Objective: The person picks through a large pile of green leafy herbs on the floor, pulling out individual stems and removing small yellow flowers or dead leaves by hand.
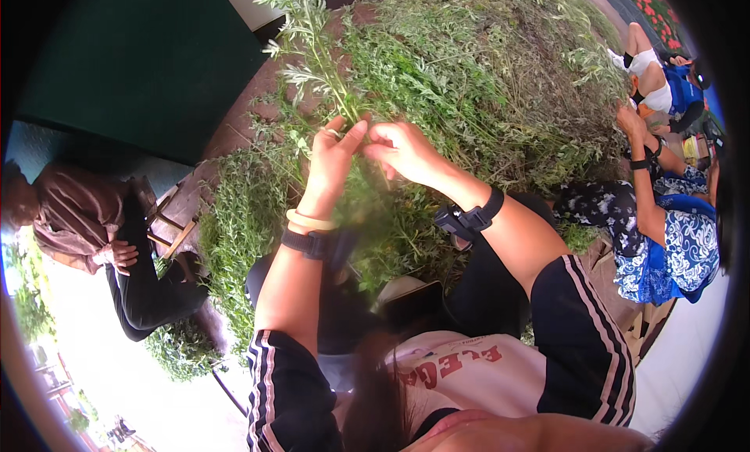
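Observation:
My left hand [334,153] is closed round the lower stems of a bunch of leafy green stalks [316,61], which stands up and leans away to the far left. Close beside it, my right hand [402,153] pinches at the same stems, its fingertips almost meeting those of the left. Just what sits between the right fingertips is partly hidden. Below the hands, some greenery is smeared by motion. A large heap of cut leafy plants [500,69] spreads beyond and to the right of my hands.
More cut stalks [246,210] lie on my left. A person in a brown top [74,210] sits at the left by a dark green panel [141,61]. At the right, a person in blue-and-white patterned clothes [680,241] reaches to the heap; another person [652,81] is farther back.

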The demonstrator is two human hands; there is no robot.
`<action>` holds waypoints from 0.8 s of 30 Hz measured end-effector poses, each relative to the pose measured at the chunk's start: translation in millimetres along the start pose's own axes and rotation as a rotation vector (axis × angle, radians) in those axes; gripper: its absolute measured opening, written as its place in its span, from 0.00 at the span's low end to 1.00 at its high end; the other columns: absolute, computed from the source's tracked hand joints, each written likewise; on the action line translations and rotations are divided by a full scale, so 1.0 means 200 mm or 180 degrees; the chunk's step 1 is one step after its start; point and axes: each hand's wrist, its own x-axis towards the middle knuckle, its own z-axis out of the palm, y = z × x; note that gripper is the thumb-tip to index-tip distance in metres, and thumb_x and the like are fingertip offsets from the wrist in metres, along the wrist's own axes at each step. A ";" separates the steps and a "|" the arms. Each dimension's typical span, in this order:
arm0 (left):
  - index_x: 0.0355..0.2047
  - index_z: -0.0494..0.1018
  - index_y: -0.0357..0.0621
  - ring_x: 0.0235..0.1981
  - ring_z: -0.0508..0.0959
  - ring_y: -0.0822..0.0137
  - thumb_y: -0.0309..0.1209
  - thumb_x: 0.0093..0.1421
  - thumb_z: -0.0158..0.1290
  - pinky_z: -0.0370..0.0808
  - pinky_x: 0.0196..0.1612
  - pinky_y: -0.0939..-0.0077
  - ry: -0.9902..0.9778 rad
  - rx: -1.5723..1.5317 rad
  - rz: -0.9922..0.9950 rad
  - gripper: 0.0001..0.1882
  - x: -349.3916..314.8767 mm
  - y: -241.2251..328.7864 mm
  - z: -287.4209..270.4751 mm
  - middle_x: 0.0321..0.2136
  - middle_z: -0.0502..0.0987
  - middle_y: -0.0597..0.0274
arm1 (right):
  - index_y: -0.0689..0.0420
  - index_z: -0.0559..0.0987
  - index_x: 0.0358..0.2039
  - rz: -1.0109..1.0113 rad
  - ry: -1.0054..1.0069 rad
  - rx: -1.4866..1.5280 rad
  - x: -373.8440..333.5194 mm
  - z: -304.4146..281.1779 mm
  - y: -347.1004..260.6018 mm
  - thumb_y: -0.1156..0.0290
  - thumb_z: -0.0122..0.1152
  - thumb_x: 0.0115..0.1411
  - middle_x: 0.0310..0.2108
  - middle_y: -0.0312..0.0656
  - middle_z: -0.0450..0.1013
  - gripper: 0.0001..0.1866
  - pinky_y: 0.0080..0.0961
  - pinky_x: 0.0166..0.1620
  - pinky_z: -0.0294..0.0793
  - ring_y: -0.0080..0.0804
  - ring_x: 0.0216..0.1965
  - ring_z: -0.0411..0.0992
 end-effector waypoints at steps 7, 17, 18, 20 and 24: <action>0.33 0.66 0.39 0.28 0.74 0.68 0.29 0.56 0.43 0.72 0.33 0.74 0.0715 0.0128 0.0573 0.08 -0.26 0.39 -0.24 0.26 0.71 0.61 | 0.59 0.70 0.40 -0.0657 -0.0359 -0.0269 -0.02 0.08 -0.01 0.68 0.52 0.52 0.27 0.37 0.71 0.14 0.14 0.23 0.67 0.18 0.22 0.68; 0.34 0.65 0.38 0.27 0.74 0.68 0.27 0.55 0.43 0.74 0.31 0.75 0.2027 0.1533 -0.0399 0.07 -1.43 0.73 -0.78 0.27 0.71 0.61 | 0.61 0.73 0.32 -0.0427 -0.0542 -0.0937 -0.02 0.02 0.05 0.70 0.53 0.50 0.27 0.40 0.72 0.10 0.21 0.31 0.69 0.27 0.27 0.71; 0.34 0.65 0.38 0.26 0.74 0.69 0.27 0.55 0.44 0.75 0.31 0.76 0.2153 0.1522 -0.0696 0.07 -1.56 0.66 -0.82 0.25 0.71 0.61 | 0.61 0.74 0.32 -0.0417 -0.0647 -0.1061 -0.02 0.03 0.06 0.70 0.53 0.50 0.27 0.41 0.72 0.10 0.22 0.32 0.69 0.28 0.28 0.71; 0.33 0.65 0.37 0.25 0.74 0.70 0.26 0.55 0.43 0.74 0.29 0.78 0.2322 0.1524 -0.1350 0.07 -1.69 0.52 -0.83 0.24 0.71 0.61 | 0.61 0.74 0.33 -0.0555 -0.0775 -0.1205 -0.03 0.05 0.13 0.70 0.54 0.49 0.28 0.42 0.72 0.11 0.24 0.33 0.68 0.30 0.29 0.71; 0.34 0.68 0.39 0.21 0.73 0.72 0.28 0.54 0.46 0.73 0.24 0.79 0.2115 0.1349 -0.2182 0.08 -1.90 0.11 -0.95 0.23 0.71 0.63 | 0.61 0.73 0.33 -0.0468 -0.1083 -0.1468 -0.06 0.06 0.22 0.70 0.55 0.48 0.30 0.45 0.72 0.12 0.27 0.36 0.68 0.35 0.32 0.71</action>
